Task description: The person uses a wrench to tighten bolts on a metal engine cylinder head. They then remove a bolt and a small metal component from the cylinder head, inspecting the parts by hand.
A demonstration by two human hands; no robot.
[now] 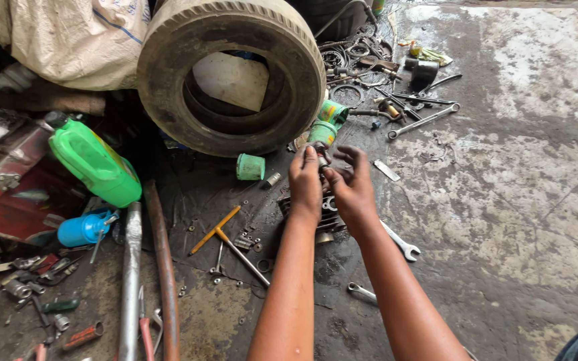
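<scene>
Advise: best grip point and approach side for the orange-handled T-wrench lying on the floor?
Take the T-handle wrench at the junction where the orange crossbar meets the steel shaft, coming straight down from above. It lies flat on the floor, so a top pinch across the bar looks easiest; small bolts crowd the shaft's right side.

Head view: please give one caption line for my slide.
Both hands, left hand and right hand, hold a small metal part above an oily floor beside a worn tyre.
</scene>
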